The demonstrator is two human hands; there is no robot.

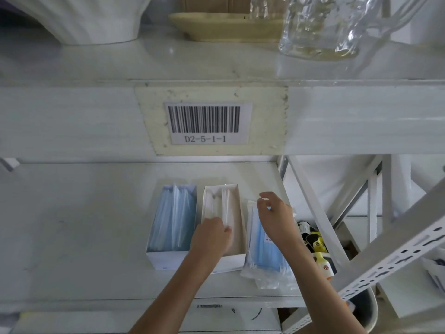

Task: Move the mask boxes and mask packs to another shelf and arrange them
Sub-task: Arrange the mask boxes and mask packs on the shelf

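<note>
- Reaching into the white box (237, 227), the left hand (212, 235) has its fingers curled on the white masks (216, 203) inside.
- The right hand (274, 218) hovers over the blue pack (265, 251); thumb and forefinger are pinched near the pack's top edge, but whether they hold the wrapper cannot be told.
- A blue box (172, 225), the white box and the pack lie side by side, touching, on the lower shelf (84, 225).
- A barcode label (207, 122) reads D2-5-1-1.
</note>
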